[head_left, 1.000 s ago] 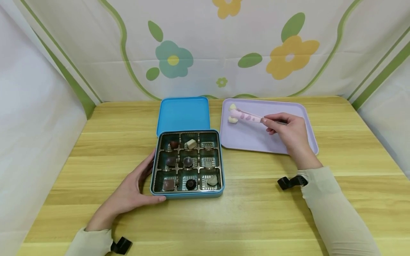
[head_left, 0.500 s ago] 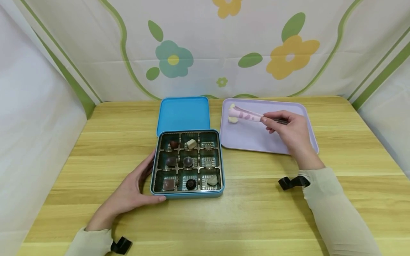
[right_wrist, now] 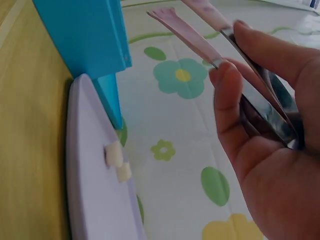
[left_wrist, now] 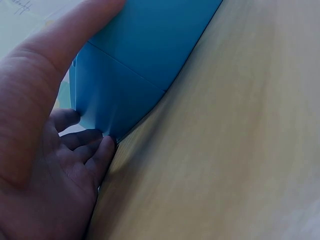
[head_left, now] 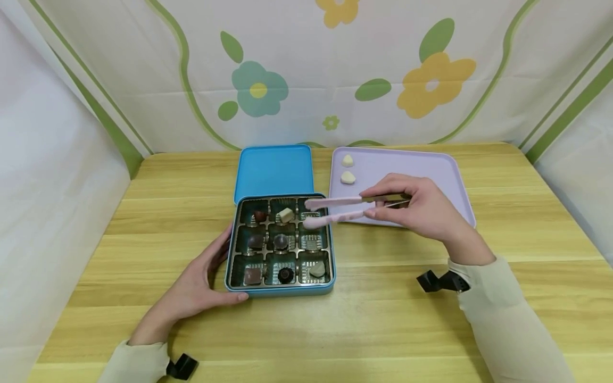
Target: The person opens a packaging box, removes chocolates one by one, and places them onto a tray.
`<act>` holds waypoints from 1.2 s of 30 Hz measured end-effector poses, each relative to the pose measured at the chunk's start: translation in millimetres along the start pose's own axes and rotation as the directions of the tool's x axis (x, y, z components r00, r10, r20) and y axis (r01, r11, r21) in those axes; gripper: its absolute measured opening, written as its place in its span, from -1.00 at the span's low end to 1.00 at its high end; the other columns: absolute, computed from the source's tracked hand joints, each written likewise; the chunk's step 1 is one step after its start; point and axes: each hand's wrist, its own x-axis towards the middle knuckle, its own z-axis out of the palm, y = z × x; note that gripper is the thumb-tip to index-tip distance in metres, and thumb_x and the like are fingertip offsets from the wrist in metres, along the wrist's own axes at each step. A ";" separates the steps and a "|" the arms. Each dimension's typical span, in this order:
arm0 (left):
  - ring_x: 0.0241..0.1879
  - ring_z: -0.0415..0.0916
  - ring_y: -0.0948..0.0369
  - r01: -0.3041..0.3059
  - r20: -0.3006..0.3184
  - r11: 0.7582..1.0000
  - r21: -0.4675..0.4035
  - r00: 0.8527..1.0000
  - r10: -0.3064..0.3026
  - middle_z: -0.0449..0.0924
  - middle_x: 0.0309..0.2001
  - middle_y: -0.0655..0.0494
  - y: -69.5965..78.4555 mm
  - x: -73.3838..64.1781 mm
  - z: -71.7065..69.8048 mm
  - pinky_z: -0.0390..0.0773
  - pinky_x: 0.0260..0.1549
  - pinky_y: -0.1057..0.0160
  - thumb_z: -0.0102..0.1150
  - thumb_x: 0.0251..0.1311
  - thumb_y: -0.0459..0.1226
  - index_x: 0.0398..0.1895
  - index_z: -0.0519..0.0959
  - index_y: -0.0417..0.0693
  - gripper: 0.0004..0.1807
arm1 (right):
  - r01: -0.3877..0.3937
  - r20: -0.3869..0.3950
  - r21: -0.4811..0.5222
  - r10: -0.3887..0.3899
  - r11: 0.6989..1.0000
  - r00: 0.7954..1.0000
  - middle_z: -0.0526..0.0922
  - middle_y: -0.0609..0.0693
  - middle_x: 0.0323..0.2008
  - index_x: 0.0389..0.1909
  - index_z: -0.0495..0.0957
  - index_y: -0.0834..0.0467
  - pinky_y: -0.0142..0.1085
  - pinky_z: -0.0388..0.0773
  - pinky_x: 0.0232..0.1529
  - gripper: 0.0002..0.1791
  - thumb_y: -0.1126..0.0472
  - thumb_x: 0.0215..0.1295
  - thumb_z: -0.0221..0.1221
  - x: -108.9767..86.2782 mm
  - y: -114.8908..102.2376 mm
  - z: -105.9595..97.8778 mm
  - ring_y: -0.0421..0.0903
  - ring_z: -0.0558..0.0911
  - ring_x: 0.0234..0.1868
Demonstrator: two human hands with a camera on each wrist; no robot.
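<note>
- Left hand (head_left: 191, 287) rests at the near-left corner of the blue box (head_left: 292, 292), thumb and fingers spread apart against its walls.
- Gold insert (head_left: 296, 242), three by three: dark pieces (head_left: 280, 242) in the left and middle columns, a pale block (head_left: 286, 215) far-middle, a pale piece (head_left: 317, 269) near-right.
- Blue lid (head_left: 274, 170) lies just behind.
- Pink tongs (head_left: 340, 202) run side to side, tips leftward and parted above the far-right compartment, nothing visible between them.
- Purple tray (head_left: 431, 165) bears two white pieces (head_left: 347, 178).
- Right hand (head_left: 421, 213), nearer these pieces, which lie beyond its left, pinches the tongs.
</note>
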 end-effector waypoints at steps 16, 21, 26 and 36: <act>0.64 0.05 0.46 0.000 0.006 1.000 0.012 1.000 0.000 0.05 0.75 0.04 -3.8 3.3 0.1 0.14 0.48 0.68 0.76 -0.04 -0.25 0.79 -0.11 0.39 0.46 | 0.083 0.257 -0.016 -0.076 0.996 0.963 0.75 -0.22 -0.27 -0.09 0.85 0.00 -0.39 0.70 -0.29 -0.74 0.29 0.21 0.57 -2.1 -9.7 -1.4 -0.23 0.66 -0.32; 0.67 0.04 0.39 0.002 0.006 1.000 0.020 1.000 -0.002 0.03 0.75 0.06 -2.8 4.3 -0.5 0.14 0.48 0.68 0.76 -0.04 -0.25 0.79 -0.12 0.40 0.46 | 0.091 0.276 -0.011 -0.084 0.996 0.958 0.76 -0.21 -0.28 -0.11 0.86 -0.04 -0.40 0.70 -0.28 -0.72 0.30 0.18 0.58 -1.0 -8.1 -5.3 -0.24 0.66 -0.35; 0.68 0.04 0.31 0.003 0.005 1.000 0.017 1.000 -0.003 0.03 0.75 0.06 -1.9 5.4 -2.6 0.14 0.48 0.68 0.76 -0.04 -0.26 0.79 -0.11 0.40 0.45 | 0.089 0.319 -0.069 -0.063 0.994 0.946 0.76 -0.26 -0.28 -0.16 0.85 -0.16 -0.39 0.71 -0.29 -0.72 0.22 0.16 0.61 12.4 -16.3 -6.8 -0.24 0.67 -0.36; 0.66 0.06 0.41 -0.001 0.001 1.000 0.011 1.000 0.001 0.05 0.75 0.05 -4.0 4.4 -2.1 0.16 0.48 0.67 0.76 -0.04 -0.27 0.79 -0.11 0.39 0.45 | 0.113 0.497 -0.250 0.028 0.962 0.867 0.76 -0.21 -0.28 -0.20 0.87 -0.02 -0.26 0.77 -0.15 -0.85 0.21 0.21 0.57 51.9 -44.8 11.1 -0.25 0.70 -0.25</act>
